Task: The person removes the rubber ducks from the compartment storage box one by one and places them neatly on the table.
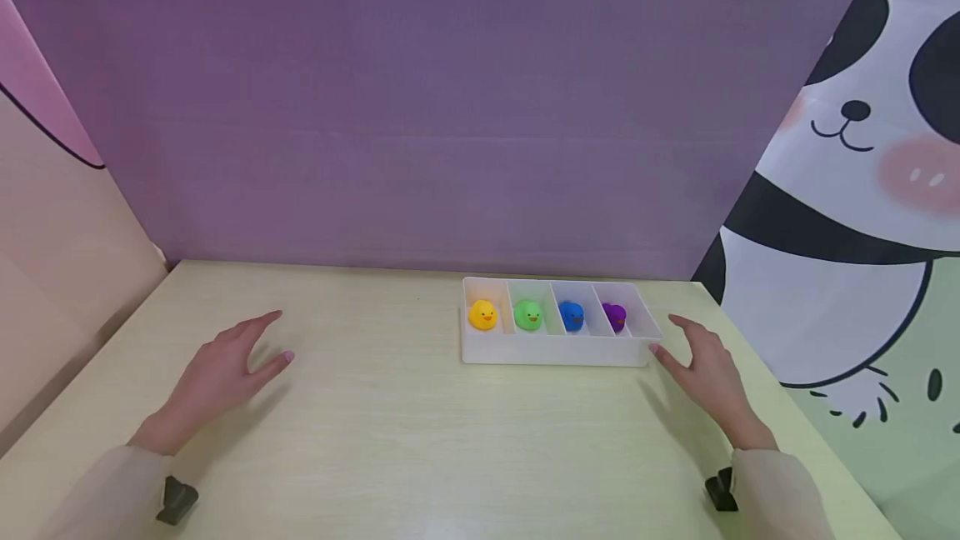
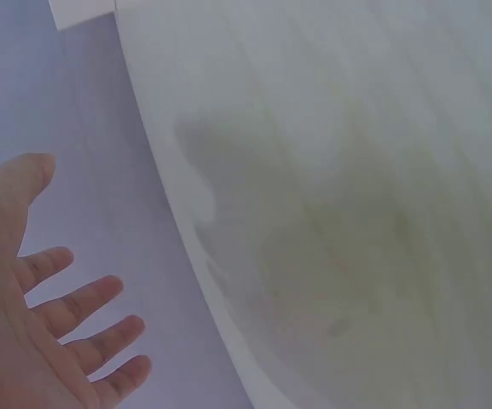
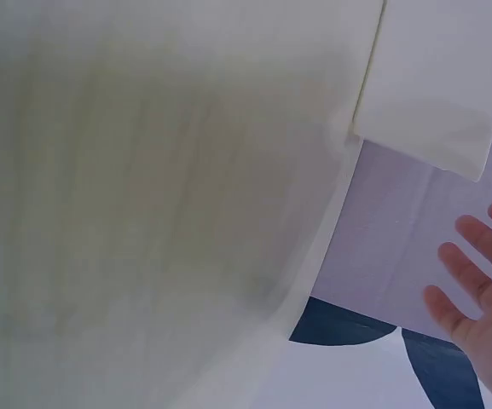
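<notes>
A white tray with four compartments is too exact to count, so I call it a divided white tray (image 1: 555, 351); it lies right of centre at the table's far side. From left to right its compartments hold a yellow duck (image 1: 483, 315), a green duck (image 1: 528, 315), a blue duck (image 1: 572, 316) and a purple duck (image 1: 615, 317). My right hand (image 1: 708, 369) hovers with spread fingers at the tray's right end, thumb tip close to its corner. Well to the left, my left hand (image 1: 217, 377) is held over the table with fingers extended and nothing in it.
The pale wooden table (image 1: 420, 457) spreads below both hands. Behind it hangs a purple cloth (image 1: 450, 107). A panda-printed sheet (image 1: 840, 298) stands along the right side, and a pale panel (image 1: 60, 273) along the left.
</notes>
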A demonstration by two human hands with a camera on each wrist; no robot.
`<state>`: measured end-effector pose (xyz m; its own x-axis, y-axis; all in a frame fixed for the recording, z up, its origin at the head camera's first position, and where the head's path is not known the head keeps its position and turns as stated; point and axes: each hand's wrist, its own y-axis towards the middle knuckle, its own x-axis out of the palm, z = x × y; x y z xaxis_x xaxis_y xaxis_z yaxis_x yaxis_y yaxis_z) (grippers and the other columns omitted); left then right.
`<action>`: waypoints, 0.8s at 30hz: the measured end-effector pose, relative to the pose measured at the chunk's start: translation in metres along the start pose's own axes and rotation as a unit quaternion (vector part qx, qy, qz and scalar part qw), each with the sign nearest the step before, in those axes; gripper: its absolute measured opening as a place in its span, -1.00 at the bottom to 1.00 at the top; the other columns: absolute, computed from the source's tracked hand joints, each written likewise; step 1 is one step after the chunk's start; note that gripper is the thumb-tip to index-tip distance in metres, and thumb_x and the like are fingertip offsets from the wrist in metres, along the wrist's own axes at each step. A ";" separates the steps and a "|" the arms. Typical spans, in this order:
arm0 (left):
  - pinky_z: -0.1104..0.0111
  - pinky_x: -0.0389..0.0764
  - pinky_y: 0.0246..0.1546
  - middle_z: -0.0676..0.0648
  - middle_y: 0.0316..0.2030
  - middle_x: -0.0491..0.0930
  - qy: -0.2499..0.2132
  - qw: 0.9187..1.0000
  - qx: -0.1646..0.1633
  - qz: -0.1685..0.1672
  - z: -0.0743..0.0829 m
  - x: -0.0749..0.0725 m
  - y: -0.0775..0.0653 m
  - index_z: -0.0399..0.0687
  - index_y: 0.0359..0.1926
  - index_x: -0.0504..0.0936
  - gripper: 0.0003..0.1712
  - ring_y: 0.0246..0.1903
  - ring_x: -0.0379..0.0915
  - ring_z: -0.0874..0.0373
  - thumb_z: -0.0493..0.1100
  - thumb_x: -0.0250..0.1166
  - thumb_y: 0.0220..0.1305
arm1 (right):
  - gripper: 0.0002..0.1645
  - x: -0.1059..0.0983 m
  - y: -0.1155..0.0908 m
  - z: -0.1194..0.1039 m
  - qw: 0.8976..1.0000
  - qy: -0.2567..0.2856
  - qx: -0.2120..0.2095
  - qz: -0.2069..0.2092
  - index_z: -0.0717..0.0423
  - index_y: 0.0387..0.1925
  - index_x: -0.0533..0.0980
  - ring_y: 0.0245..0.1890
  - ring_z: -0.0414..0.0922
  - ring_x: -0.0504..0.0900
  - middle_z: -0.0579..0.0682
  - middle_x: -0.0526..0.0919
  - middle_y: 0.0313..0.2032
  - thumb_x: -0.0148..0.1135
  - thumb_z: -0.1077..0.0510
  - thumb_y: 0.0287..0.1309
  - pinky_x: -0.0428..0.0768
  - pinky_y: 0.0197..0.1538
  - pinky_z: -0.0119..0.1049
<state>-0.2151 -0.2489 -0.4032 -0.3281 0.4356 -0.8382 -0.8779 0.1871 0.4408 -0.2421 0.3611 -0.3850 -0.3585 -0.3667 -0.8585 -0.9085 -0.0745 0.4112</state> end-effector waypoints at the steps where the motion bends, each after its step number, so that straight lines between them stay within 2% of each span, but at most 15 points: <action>1: -0.12 0.42 -0.12 -0.28 0.09 0.45 -0.003 1.000 0.003 0.000 0.002 0.001 0.001 -0.14 0.22 0.33 -0.30 0.00 0.39 -0.27 0.14 0.21 0.15 | -0.31 0.000 0.000 0.000 1.000 0.004 0.000 0.003 0.39 0.15 0.26 0.06 0.33 0.30 0.42 0.35 0.11 0.13 -0.03 0.17 0.26 0.05 0.27; 10: -0.10 0.44 -0.08 -0.23 0.10 0.46 -0.025 0.999 0.009 -0.028 0.021 0.014 0.008 -0.11 0.21 0.35 -0.33 0.02 0.40 -0.24 0.13 0.21 0.16 | -0.39 0.003 0.008 0.003 0.998 0.067 0.019 0.008 0.33 0.13 0.30 0.03 0.30 0.36 0.38 0.39 0.08 0.12 0.00 0.19 0.33 0.00 0.24; 17: -0.03 0.47 -0.07 -0.15 0.11 0.48 -0.050 0.998 0.008 -0.048 0.035 0.024 0.015 -0.07 0.21 0.36 -0.33 0.01 0.43 -0.16 0.16 0.19 0.17 | -0.49 0.008 0.011 0.010 0.992 0.117 0.027 0.031 0.30 0.07 0.36 0.01 0.26 0.44 0.34 0.47 0.03 0.15 0.08 0.17 0.41 -0.06 0.15; 24: 0.03 0.47 -0.07 -0.08 0.07 0.52 -0.061 0.997 0.020 -0.048 0.054 0.031 0.024 -0.03 0.20 0.37 -0.36 -0.01 0.45 -0.09 0.12 0.23 0.14 | -0.49 0.008 0.017 0.011 0.988 0.147 0.037 0.016 0.27 0.08 0.36 0.02 0.21 0.44 0.28 0.47 0.06 0.13 0.04 0.19 0.42 -0.03 0.08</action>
<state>-0.2271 -0.1832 -0.4009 -0.1971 0.5174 -0.8327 -0.8878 0.2661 0.3754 -0.2629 0.3668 -0.3883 -0.3195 -0.6223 -0.7146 -0.9147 0.0055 0.4041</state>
